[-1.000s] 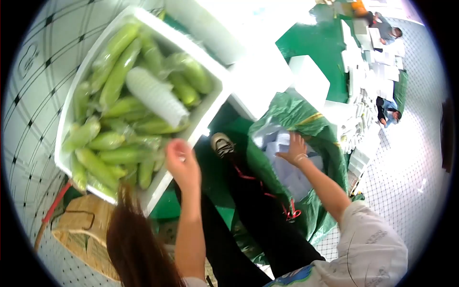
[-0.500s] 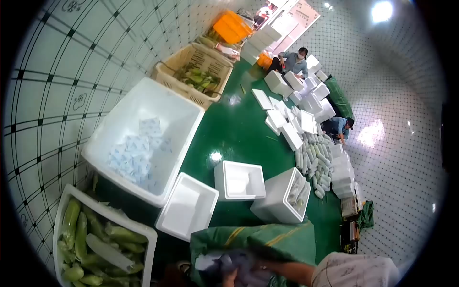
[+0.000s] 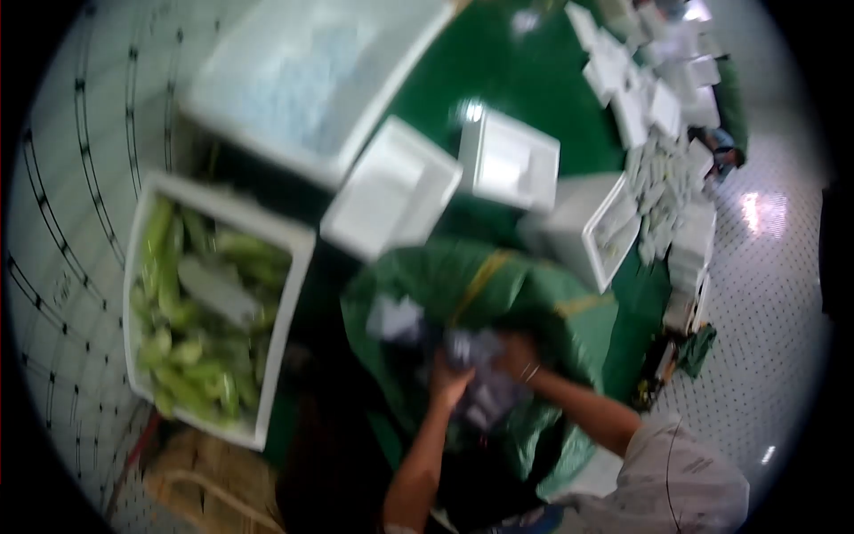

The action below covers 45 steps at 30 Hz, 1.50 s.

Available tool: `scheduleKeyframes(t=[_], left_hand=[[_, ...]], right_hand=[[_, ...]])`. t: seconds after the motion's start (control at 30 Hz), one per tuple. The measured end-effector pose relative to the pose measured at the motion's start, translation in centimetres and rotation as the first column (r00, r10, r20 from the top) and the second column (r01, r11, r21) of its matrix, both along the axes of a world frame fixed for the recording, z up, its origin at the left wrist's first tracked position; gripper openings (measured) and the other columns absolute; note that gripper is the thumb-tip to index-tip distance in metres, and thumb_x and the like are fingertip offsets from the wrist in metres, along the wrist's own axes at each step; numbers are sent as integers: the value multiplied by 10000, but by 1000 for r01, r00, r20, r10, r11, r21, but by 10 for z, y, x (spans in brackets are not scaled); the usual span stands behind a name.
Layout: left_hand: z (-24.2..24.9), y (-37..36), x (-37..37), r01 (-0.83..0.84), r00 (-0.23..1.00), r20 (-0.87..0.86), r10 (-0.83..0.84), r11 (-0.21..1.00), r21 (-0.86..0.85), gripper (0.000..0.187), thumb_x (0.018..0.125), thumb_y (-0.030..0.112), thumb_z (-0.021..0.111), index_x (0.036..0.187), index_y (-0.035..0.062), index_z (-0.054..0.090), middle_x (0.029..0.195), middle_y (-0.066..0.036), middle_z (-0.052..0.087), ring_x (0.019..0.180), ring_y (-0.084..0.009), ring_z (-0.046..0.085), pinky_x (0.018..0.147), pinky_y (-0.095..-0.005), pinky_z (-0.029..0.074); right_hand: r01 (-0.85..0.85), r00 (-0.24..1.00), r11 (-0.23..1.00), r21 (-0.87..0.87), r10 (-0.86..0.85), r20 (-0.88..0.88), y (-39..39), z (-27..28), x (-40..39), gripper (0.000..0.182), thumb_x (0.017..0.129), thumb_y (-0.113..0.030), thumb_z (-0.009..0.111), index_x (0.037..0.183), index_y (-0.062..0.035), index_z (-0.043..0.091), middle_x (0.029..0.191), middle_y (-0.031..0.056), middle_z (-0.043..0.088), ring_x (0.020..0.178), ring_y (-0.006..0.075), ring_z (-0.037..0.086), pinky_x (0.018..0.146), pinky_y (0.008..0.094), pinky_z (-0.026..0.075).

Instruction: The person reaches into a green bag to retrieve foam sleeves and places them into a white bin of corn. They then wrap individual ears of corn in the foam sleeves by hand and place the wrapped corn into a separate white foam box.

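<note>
A green woven sack (image 3: 418, 267) with yellow stripes gapes below me, and both my hands are inside its mouth. Between them is a greyish-purple bundle of what looks like plastic bags (image 3: 487, 392), blurred by motion. My left hand (image 3: 451, 381) is closed on the bundle's near left side, thumb upward. At the bundle's right side, my right hand (image 3: 516, 358) touches it, its fingers smeared and partly hidden. A pale crumpled piece (image 3: 396, 319) lies in the sack left of my hands.
A foam box (image 3: 298, 294) of long green vegetables (image 3: 209, 356) stands left. Beyond the sack are a foam box (image 3: 382, 200), another white box (image 3: 507, 169) and a tilted box (image 3: 578, 218). A large white bin (image 3: 222, 80) holds pale packets. Wrapped produce (image 3: 663, 191) and a crouching person (image 3: 725, 156) are farther right.
The view has tipped down towards the sack, so boxes and vegetables appear higher. Both hands and forearms now show more fully, with the purplish bundle between the hands.
</note>
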<state>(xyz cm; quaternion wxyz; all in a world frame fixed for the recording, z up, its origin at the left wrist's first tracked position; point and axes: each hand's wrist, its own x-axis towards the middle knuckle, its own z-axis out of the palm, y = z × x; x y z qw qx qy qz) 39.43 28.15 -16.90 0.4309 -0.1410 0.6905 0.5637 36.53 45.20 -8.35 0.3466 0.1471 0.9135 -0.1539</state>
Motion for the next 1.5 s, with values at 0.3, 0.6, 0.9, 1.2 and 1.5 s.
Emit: scheduleKeyframes(t=[0.3,0.6,0.9,1.2,1.5], left_hand=[[32,0,-6,95,944,-322,-65,992,78,915,678,320,769,1363,-40,283,1354,-271,348,1273,-364,351,1046,-418,300],[121,-58,9,-740,643,592,486,594,315,659,886,342,597,1390,90,256,1328,-159,382,1222,-281,396,989,-372,362],[157,-56,11,-917,347,892,290,305,258,615,918,528,448,1364,118,338,1276,-73,481,1167,-208,481,970,-360,407],[248,-159,-22,-964,264,815,515,128,232,504,958,404,408,1313,47,386,1224,-68,494,1135,-195,486,964,-347,404],[193,-424,-148,-941,227,196,954,163,297,575,928,390,465,1371,45,342,1260,-119,466,1148,-217,462,947,-317,397]], right_hand=[[558,829,782,-277,-515,216,-18,77,-14,400,639,-132,724,999,28,651,861,111,685,770,154,642,700,313,515],[440,898,850,-291,-425,116,-123,125,-17,358,617,-174,722,920,8,670,677,126,650,601,146,629,588,297,494],[84,970,995,-43,-92,-226,-189,178,-40,308,658,-197,708,929,-55,680,703,169,630,604,299,635,581,349,500],[-111,970,962,-249,50,-239,-293,252,-80,341,597,-66,695,936,-31,677,749,125,659,636,266,646,591,325,507],[-527,802,648,-550,166,-574,-504,166,-179,348,681,-144,692,1008,-46,625,835,161,630,729,332,615,630,393,501]])
